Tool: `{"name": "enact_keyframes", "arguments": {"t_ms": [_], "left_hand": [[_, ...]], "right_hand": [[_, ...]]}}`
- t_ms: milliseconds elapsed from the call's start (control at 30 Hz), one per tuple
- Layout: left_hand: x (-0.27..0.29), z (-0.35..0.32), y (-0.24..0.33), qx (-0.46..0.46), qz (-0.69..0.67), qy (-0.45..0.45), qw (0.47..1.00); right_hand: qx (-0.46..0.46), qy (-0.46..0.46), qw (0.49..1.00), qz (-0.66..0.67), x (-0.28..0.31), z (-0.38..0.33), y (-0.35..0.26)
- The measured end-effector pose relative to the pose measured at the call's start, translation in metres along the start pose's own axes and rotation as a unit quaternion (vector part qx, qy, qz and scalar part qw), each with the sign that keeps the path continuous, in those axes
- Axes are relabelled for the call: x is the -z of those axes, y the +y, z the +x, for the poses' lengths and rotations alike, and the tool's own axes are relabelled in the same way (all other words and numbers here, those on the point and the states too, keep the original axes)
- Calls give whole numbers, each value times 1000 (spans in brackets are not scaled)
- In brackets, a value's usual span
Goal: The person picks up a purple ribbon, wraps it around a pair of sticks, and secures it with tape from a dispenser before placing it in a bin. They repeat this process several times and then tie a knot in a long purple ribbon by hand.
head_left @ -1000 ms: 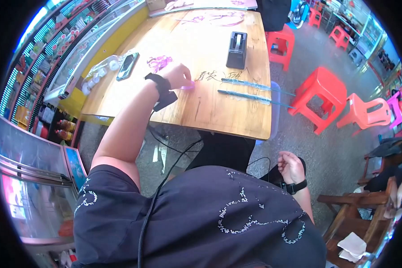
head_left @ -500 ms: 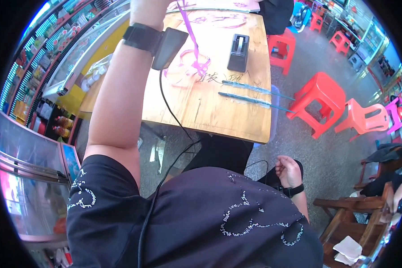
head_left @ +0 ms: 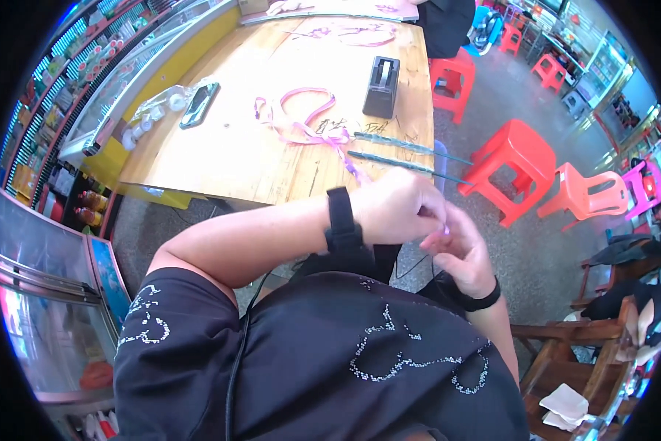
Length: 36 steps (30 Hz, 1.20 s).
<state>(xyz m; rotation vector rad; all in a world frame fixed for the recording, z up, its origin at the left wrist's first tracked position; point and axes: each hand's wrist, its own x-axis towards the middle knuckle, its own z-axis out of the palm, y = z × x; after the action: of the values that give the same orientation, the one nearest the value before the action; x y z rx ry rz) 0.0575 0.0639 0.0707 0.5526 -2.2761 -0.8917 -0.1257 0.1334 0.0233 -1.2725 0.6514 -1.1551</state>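
Note:
My left hand (head_left: 400,206) is in front of the table's near right corner, its fingers closed on a pink-purple ribbon (head_left: 330,136). From that hand the ribbon runs back onto the tabletop, where it lies in loose loops. Fingertip to fingertip with it is my right hand (head_left: 463,253), its fingers curled inward. A small purple bit of the ribbon shows where the two hands meet; the exact grip is partly hidden. Two thin sticks with a dark blue-green fuzzy wrap (head_left: 393,160) lie beside the ribbon, their bare ends past the table's right edge.
A black tape dispenser (head_left: 381,87) stands on the wooden table (head_left: 249,169). At its left are a phone (head_left: 199,105) and a clear plastic bag (head_left: 152,117). A red stool (head_left: 514,165) and an orange chair (head_left: 588,195) stand to the right. A dark cable crosses my shirt.
My left hand has swung from the table's far side back toward me, drawing the ribbon along. My right hand has risen slightly to meet it. The phone has come into view.

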Motion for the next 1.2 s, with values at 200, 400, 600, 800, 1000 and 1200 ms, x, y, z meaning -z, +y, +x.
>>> {"name": "enact_keyframes", "arguments": {"t_ms": [200, 400, 600, 800, 1000, 1200], "left_hand": [[20, -20, -31, 16, 51, 44, 998], [96, -71, -109, 139, 330, 145, 922], [118, -71, -115, 252, 212, 67, 942], [185, -93, -183, 293, 344, 175, 875], [124, -9, -93, 154, 174, 201, 952], [-14, 56, -23, -26, -38, -79, 996]], "right_hand": [[-93, 67, 990, -87, 10, -14, 11], [-74, 94, 993, 5, 22, -20, 17], [75, 135, 986, 70, 44, -44, 0], [108, 243, 956, 122, 84, -70, -37], [15, 278, 960, 17, 75, -56, -28], [-62, 173, 982, -43, 65, -31, -31]]}}
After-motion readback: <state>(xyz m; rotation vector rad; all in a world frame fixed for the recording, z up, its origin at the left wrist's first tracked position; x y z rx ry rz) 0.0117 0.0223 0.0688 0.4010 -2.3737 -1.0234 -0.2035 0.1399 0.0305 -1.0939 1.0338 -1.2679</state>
